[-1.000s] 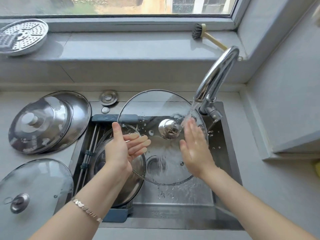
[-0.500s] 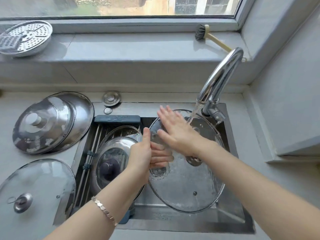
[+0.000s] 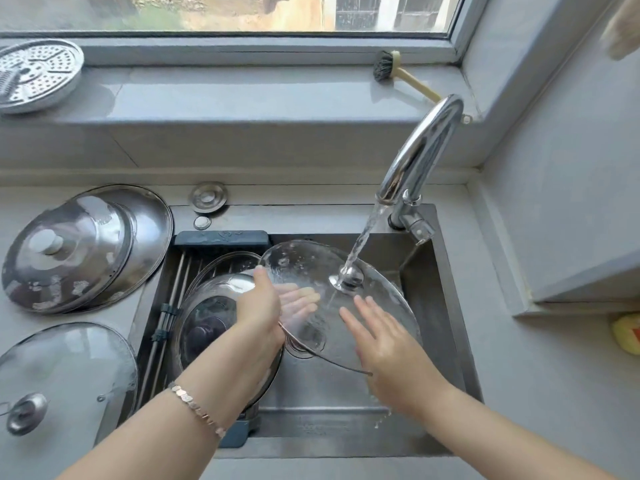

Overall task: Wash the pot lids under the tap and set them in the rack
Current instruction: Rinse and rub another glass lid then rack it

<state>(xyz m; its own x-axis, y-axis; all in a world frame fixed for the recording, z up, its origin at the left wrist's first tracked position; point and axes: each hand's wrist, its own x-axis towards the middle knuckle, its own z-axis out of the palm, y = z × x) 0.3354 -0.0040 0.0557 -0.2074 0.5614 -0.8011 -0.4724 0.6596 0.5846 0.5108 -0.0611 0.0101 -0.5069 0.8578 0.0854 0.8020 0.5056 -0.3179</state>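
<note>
Over the sink I hold a wet glass lid (image 3: 311,268), tilted, with its steel knob (image 3: 351,277) up. Water from the chrome tap (image 3: 419,150) falls straight onto the knob. My left hand (image 3: 259,306) pinches the lid's left rim, thumb on top and fingers showing through the glass underneath. My right hand (image 3: 388,344) lies flat on the lid's near top side, fingers straight. The rack (image 3: 221,239), with blue ends, spans the sink's left half. In it sit a steel-rimmed lid (image 3: 207,327) and another glass lid behind it.
Two stacked steel lids (image 3: 79,247) and a glass lid (image 3: 65,368) lie on the counter at left. A sink plug (image 3: 209,197) sits behind the sink. On the sill are a perforated steamer plate (image 3: 38,74) and a brush (image 3: 384,65). A yellow sponge (image 3: 627,332) is at far right.
The glass lid has been turned and tilted so its knob is now up under the stream. My right hand slid from the lid's far part to its near top side.
</note>
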